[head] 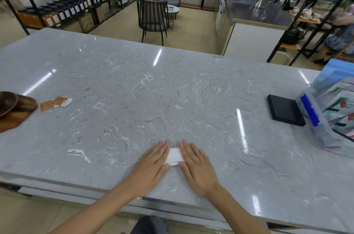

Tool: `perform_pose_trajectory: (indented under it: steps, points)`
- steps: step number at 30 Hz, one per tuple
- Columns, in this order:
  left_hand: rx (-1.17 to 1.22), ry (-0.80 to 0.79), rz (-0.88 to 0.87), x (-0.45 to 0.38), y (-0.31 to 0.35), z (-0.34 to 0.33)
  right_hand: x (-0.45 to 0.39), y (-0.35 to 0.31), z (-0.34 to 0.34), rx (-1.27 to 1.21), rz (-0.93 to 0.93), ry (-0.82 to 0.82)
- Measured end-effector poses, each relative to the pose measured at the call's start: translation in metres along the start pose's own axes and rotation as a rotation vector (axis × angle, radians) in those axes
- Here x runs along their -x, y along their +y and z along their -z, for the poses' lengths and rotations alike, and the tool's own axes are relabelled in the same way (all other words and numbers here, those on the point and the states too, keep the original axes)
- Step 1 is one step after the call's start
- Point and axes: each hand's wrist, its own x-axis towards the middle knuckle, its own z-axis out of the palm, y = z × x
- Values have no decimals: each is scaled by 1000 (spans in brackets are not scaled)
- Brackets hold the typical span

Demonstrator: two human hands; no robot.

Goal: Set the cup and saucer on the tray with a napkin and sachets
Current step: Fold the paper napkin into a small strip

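A folded white napkin [174, 155] lies on the grey marble counter [134, 99] near its front edge. My left hand [151, 166] and my right hand [197, 166] lie flat with straight fingers on either side of it, covering its ends. At the far left edge a wooden tray [11, 120] carries a dark wooden saucer [6, 102] and a wooden cup [26, 102], all partly cut off by the frame. Two brown and white sachets [55, 103] lie on the counter just right of the tray.
A black flat box [285, 112] sits at the right, beside a clear zip bag with a blue seal [325, 119] holding printed packets. Beyond the counter stand a chair [153, 17], shelving and a steel worktop [254, 9].
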Motion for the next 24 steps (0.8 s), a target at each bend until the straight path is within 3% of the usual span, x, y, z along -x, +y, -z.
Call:
perform_pose_trajectory:
  steps: [4,17,24]
  points:
    - [42,-6,-19,-3,-5,5,0,2,3,-26,5,-8]
    - [461,216,44,-6,-12,-4,-3,-2,11,-325,37,137]
    - [235,321,-134,4,-10,3,2,-6,10,-338,40,177]
